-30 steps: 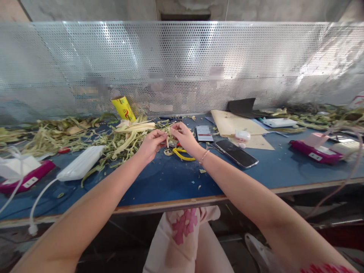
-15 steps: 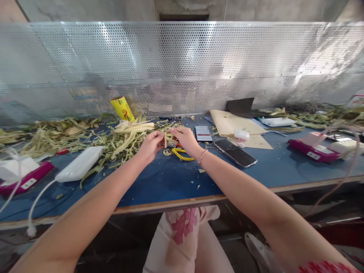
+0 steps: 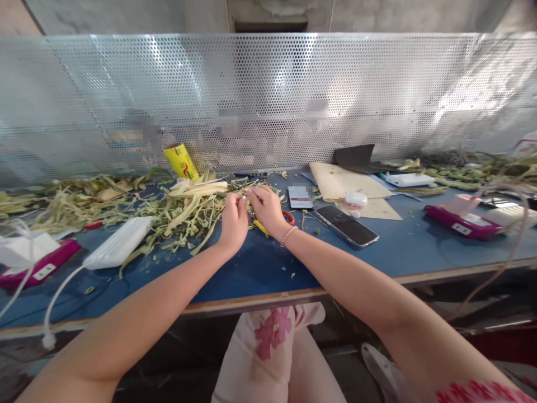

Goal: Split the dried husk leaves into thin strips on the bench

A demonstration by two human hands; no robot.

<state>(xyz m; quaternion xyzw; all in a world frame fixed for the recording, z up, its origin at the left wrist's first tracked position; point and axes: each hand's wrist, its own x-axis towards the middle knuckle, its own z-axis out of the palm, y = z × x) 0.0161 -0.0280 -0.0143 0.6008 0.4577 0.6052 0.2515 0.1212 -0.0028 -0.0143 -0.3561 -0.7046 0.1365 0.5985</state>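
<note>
My left hand (image 3: 235,222) is closed in a pinch over the blue table (image 3: 260,274), its thumb and index fingertips together. Close beside it on the right, my right hand (image 3: 266,210) is also pinched, with its fingertips near those of my left hand. Whatever lies between the fingertips is too small to make out. A pile of pale green dried plant strips (image 3: 188,210) lies to the left of both hands. Partly hidden beneath my right hand is a tool with yellow handles (image 3: 260,227). An orange-red ring (image 3: 288,217) shows just right of that hand.
Right of my hands lie a small screen (image 3: 301,197), a black phone (image 3: 347,225), a white case (image 3: 356,200) and brown paper (image 3: 348,182). At left are a white power bank (image 3: 119,243) and magenta power strip (image 3: 46,268). A yellow tube (image 3: 180,160) stands before the perforated metal screen (image 3: 268,101).
The pale green piece that showed between my fingers is no longer visible there. My left hand has turned more upright and moved slightly right. The orange-red ring now shows beside my right hand.
</note>
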